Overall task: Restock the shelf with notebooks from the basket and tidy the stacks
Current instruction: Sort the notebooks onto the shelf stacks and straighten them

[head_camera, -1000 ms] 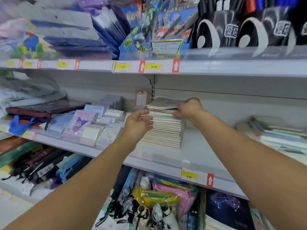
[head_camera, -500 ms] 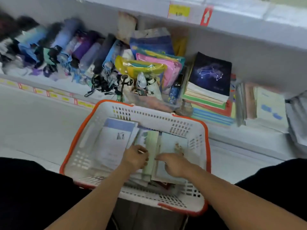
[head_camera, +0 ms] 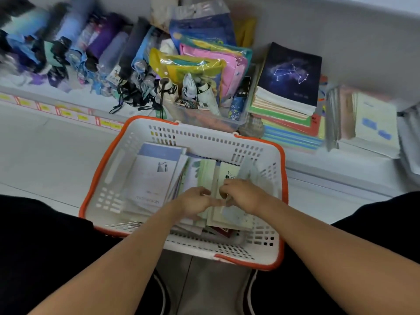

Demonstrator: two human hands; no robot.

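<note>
A white basket with an orange rim (head_camera: 106,160) sits on the floor between my knees, holding several notebooks. A large pale blue notebook (head_camera: 152,176) lies at its left. Pale green and cream notebooks (head_camera: 227,173) stand or lean in the middle. My left hand (head_camera: 193,201) and my right hand (head_camera: 243,194) are both inside the basket, fingers curled around the edges of these middle notebooks. A thin blurred notebook (head_camera: 247,171) rises just above my right hand. The shelf with the notebook stack is out of view above.
The bottom shelf (head_camera: 318,160) runs behind the basket. It carries folded umbrellas (head_camera: 95,51) at left, bright plastic pouches (head_camera: 204,64) in a clear bin, a dark constellation notebook stack (head_camera: 293,73), and pale books (head_camera: 372,123) at right. White floor tiles (head_camera: 45,151) lie left.
A second ago both hands were squaring the notebook stack on the upper shelf. My view dropped to the basket, and both hands have closed in on the middle notebooks, lifting one slightly.
</note>
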